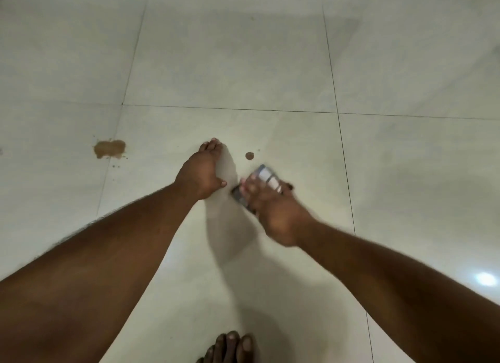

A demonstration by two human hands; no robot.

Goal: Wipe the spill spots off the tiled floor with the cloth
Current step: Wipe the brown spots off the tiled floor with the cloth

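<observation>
Head view is showing the right hand [273,208] gripping the cloth [266,177] in curled fingers just near of the small spot [249,156], the left hand [201,173] pressing flat-fingered on the floor [230,64], likely risking smearing and missing the far-left puddle [109,148].

The left hand [201,173] rests flat on the pale tiled floor [227,64], fingers straight. Just beside it the right hand [273,208] presses a checked cloth [263,177] to the tile; the cloth is blurred, so its fold is unclear. A small brown spot [249,156] lies near the cloth, and a larger brown spill [109,148] sits well to the left. Bare toes [232,346] show at the bottom edge.
</observation>
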